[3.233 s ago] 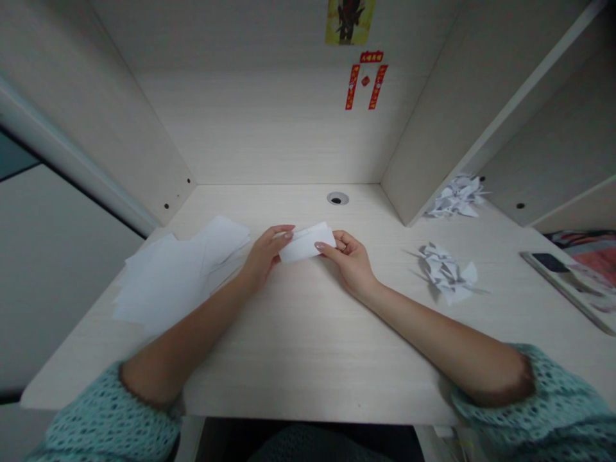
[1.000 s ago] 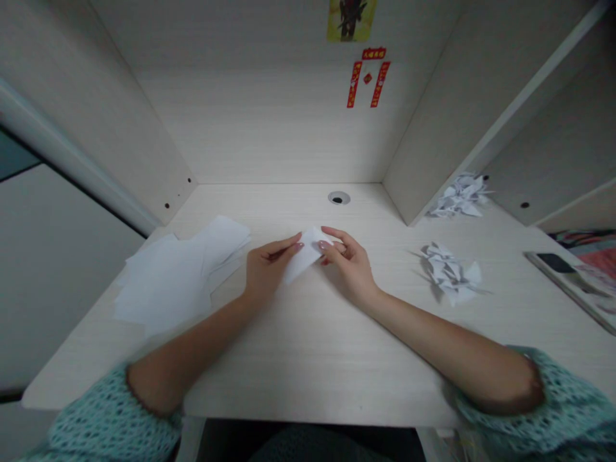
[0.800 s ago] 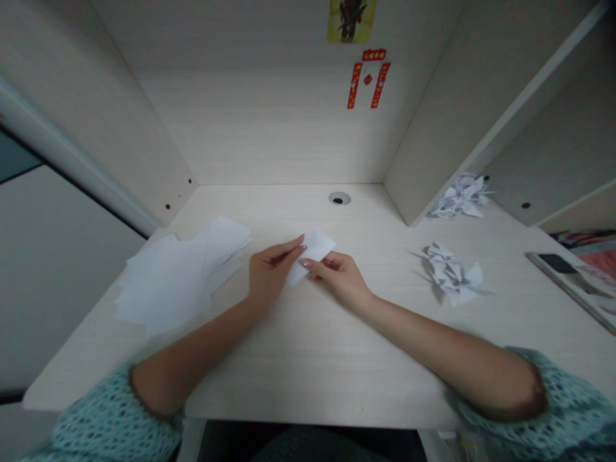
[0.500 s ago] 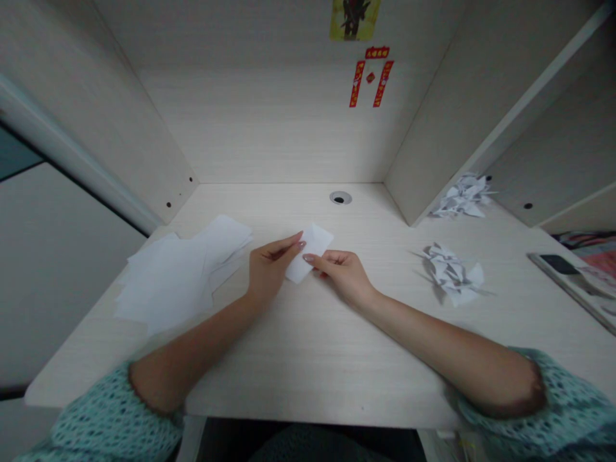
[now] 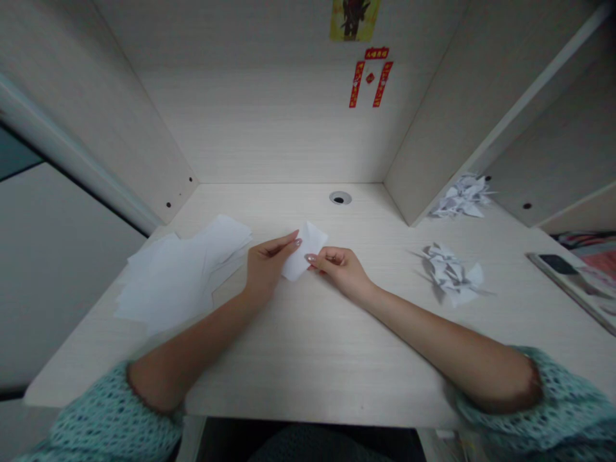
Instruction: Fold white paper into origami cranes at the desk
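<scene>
A small folded piece of white paper (image 5: 304, 250) is held up between my two hands over the middle of the desk. My left hand (image 5: 269, 260) pinches its left edge between thumb and fingers. On the opposite side, my right hand (image 5: 341, 266) is closed on the lower right edge, thumb on top and fingers beneath. To the left of my hands lies a spread stack of white paper sheets (image 5: 168, 276). Off to the right sits a cluster of folded white paper pieces (image 5: 452, 273) with pointed tips.
A second pile of folded paper (image 5: 464, 196) rests against the upright panel (image 5: 433, 154) on the right. At the far right lies a flat pale object with a dark patch (image 5: 558, 264). A round cable hole (image 5: 341, 198) is set in the desk (image 5: 308, 359) near the back wall.
Both hands have shifted slightly left with the folded paper. My right thumb now sits a little nearer the middle of it. Piles and sheets have stayed in place.
</scene>
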`<action>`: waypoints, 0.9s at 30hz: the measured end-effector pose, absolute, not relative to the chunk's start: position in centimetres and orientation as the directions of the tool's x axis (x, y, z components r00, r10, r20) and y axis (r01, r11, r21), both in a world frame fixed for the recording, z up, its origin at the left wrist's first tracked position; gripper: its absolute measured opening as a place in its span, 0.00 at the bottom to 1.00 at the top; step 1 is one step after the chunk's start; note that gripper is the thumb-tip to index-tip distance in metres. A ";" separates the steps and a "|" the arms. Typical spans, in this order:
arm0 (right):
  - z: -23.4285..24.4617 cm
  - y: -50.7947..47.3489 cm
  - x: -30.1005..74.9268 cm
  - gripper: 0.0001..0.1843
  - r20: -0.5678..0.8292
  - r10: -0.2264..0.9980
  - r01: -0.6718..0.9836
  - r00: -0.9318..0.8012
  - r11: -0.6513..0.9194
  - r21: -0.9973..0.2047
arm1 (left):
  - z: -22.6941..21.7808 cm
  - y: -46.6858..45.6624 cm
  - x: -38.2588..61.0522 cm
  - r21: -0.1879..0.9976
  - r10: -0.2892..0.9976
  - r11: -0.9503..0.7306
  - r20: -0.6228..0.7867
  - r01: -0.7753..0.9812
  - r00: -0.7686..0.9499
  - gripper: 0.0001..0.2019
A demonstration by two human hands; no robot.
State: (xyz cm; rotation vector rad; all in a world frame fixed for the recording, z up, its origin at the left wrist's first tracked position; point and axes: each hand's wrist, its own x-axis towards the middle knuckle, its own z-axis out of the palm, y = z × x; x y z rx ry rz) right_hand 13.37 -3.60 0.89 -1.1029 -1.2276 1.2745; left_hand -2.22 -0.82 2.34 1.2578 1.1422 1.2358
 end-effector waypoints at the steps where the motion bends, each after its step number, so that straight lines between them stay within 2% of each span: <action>1: 0.8 -3.5 13.4 0.18 0.035 0.996 -0.048 -0.086 0.031 -0.998 | 2.4 -0.8 -2.3 0.998 0.997 -0.062 0.063 -0.004 0.048 0.20; 6: 0.2 -3.4 13.5 0.21 0.046 0.996 -0.022 -0.073 0.045 -0.999 | 2.8 -1.0 -2.3 0.993 0.989 -0.102 0.093 0.065 0.116 0.22; 10: 0.0 -3.4 13.5 0.20 0.092 0.996 -0.077 -0.010 0.091 -0.993 | 3.0 -1.1 -2.2 0.995 0.982 -0.084 0.072 0.058 0.174 0.37; 12: -0.1 -3.3 13.6 0.20 0.093 0.995 -0.093 0.028 0.095 -0.991 | 3.0 -1.1 -2.2 0.994 0.978 -0.059 0.040 0.091 0.205 0.40; 14: -0.2 -3.3 13.7 0.20 0.084 0.995 -0.116 0.059 0.090 -0.989 | 2.9 -1.1 -2.2 0.987 0.972 -0.064 0.028 0.149 0.234 0.36; 17: -0.2 -3.2 13.7 0.21 0.081 0.994 -0.144 0.073 0.090 -0.985 | 2.7 -1.0 -2.3 0.969 0.965 -0.125 0.068 0.214 0.253 0.23; 19: -0.1 -3.3 13.6 0.21 0.081 0.994 -0.143 0.070 0.090 -0.986 | 2.6 -0.9 -2.4 0.958 0.965 -0.143 0.078 0.249 0.252 0.19; 27: 0.0 -3.6 13.6 0.19 0.039 0.993 -0.073 0.115 0.048 -0.996 | 2.8 0.0 -3.0 0.949 0.953 -0.136 0.047 0.285 0.299 0.20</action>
